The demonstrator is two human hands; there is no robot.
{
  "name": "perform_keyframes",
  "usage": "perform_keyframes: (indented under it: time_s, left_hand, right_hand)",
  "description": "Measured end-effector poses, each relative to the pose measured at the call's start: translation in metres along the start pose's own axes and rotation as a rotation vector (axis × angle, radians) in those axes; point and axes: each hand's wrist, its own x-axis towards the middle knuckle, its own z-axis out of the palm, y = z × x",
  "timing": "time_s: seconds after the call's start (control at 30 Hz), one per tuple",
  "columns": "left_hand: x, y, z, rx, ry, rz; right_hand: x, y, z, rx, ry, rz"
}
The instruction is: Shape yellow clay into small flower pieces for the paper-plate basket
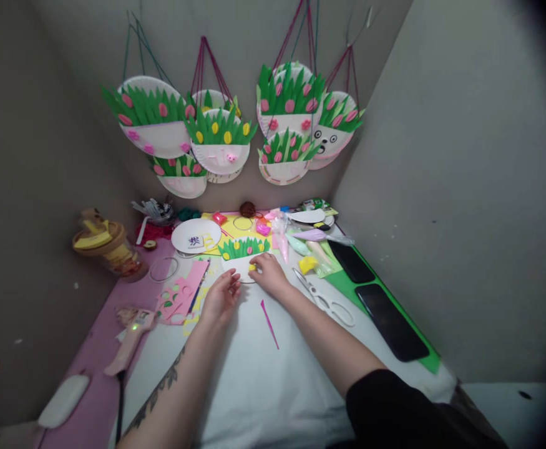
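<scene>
A paper-plate craft (243,254) with green paper grass and yellow dots lies flat in the middle of the table. My right hand (269,273) rests on its lower right edge, fingertips pinching a small yellow piece (253,267). My left hand (221,298) lies flat just below and left of the plate, fingers touching its lower rim. A thin pink strip (269,323) lies on the white table cover between my forearms.
White scissors (325,299) lie right of my right hand. Two dark phones (389,321) sit on green paper at the right. A pink glue gun (130,340), pink cut foam (181,296), a white plate (196,235) and a jar (107,246) stand left. Finished crafts (221,134) hang on the wall.
</scene>
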Motion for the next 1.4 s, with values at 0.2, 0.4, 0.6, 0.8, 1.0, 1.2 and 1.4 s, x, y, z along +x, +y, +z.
perform_keyframes:
  time_s: [0.2,0.4,0.6,0.8,1.0,1.2,1.4]
  left_hand:
    - [-0.003,0.005,0.004,0.000,0.019,-0.023]
    - [-0.005,0.006,0.008,0.004,0.032,-0.050]
    - [-0.005,0.007,0.009,-0.015,0.034,-0.062]
    - [-0.005,0.007,0.008,-0.033,0.038,-0.079]
    - [-0.004,0.007,0.008,-0.046,0.043,-0.086]
    - [-0.003,0.006,0.006,-0.082,0.036,-0.040]
    - [-0.004,0.004,0.004,-0.127,0.018,-0.021]
  right_hand:
    - [0.012,-0.009,-0.001,-0.068,-0.048,-0.033]
    - [0.011,-0.010,0.000,-0.102,-0.066,-0.043]
    - [0.011,-0.011,0.000,-0.114,-0.076,-0.048]
    - [0.012,-0.010,0.000,-0.104,-0.085,-0.046]
    - [0.008,-0.016,-0.003,-0.070,-0.045,-0.053]
    - [0.005,-0.018,-0.064,-0.008,0.178,-0.077]
    - [0.017,0.033,-0.161,-0.092,0.671,0.086]
